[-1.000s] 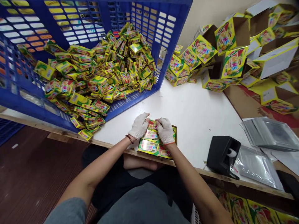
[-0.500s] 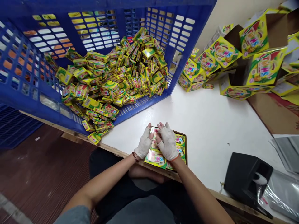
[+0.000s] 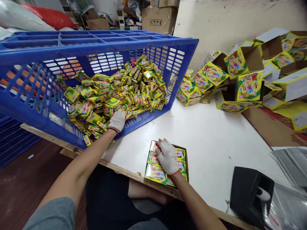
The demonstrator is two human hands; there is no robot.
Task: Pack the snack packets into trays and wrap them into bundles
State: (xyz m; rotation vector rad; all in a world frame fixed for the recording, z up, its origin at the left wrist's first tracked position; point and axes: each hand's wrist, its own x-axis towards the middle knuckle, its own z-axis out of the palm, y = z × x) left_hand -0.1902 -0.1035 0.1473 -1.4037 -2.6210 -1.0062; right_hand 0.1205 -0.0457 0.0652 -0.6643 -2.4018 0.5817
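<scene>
My left hand [image 3: 117, 120], in a white fingerless knit glove, reaches over the front edge of a blue crate [image 3: 184, 60] lying on its side. It touches the heap of small yellow-green candy boxes [image 3: 134, 86] inside; its fingertips are hidden, so I cannot see whether it grips one. In front of me on the table's near edge is a shallow open carton [image 3: 187, 166] packed with rows of similar boxes [image 3: 155, 174]. My right hand [image 3: 168, 156], gloved the same way, lies over these boxes with fingers extended, covering some of them.
Several open, printed cartons [image 3: 249, 86] are piled at the back right against the wall. A black tape dispenser [image 3: 250, 191] stands at the right front, beside clear plastic sheets [image 3: 287, 204]. The white table [image 3: 206, 134] has a wooden edge.
My left hand has left the carton and moved up and left into the crate's heap. My right hand stays on the carton. The view has tilted upward, showing the crate's top.
</scene>
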